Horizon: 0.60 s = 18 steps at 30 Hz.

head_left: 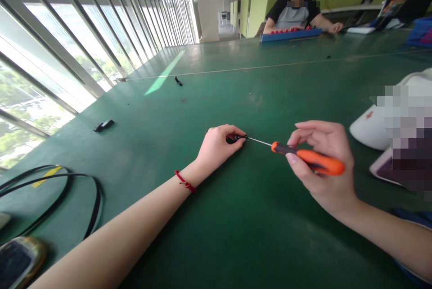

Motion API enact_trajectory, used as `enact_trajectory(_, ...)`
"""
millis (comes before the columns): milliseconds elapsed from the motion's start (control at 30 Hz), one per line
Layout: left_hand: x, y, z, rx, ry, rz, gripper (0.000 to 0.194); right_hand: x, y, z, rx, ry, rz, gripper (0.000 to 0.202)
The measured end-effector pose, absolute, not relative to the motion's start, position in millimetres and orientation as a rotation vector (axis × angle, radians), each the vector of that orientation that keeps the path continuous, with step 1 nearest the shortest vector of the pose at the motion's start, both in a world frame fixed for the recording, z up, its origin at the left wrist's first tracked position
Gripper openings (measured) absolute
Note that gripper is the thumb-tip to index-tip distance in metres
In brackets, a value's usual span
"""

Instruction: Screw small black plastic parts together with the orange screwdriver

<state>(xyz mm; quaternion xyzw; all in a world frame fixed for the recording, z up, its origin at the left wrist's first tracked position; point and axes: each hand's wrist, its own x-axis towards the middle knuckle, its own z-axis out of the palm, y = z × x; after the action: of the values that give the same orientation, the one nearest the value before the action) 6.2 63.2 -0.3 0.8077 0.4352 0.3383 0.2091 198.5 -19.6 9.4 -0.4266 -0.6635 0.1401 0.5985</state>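
My left hand is closed around a small black part, pinching it between thumb and fingers just above the green table. Most of that part is hidden by the fingers, so its kind is unclear. An orange and black screwdriver lies across my right hand, its handle gripped by thumb and fingertips. The thin metal shaft points left, and its tip meets the right end of the black part.
At left lie a small black piece, a looped black cable and a dark-screened device. Another black piece sits farther back. A white object stands at right. Across the table, a person sits behind a blue tray.
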Motion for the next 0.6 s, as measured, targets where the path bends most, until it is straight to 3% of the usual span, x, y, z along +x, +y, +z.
enact_trajectory(133,5.7,64.6,-0.4,2.196,1.208,0.954,0.018,197.4,-21.8,11.2,-1.098,-1.613,0.357,0.014)
enact_trajectory(367,6.0,63.4,0.6,2.221,1.227,0.94,0.017,199.7,-18.8,8.4,-0.973,-1.505,0.378,0.038)
enact_trajectory(500,6.2,63.6,1.6,2.233,1.232,0.934,0.016,200.3,-20.6,10.0,-1.134,-1.593,0.383,0.009)
enact_trajectory(600,6.6,63.8,2.9,2.227,1.235,0.922,0.016,199.6,-20.1,9.5,-1.101,-1.516,0.339,0.014)
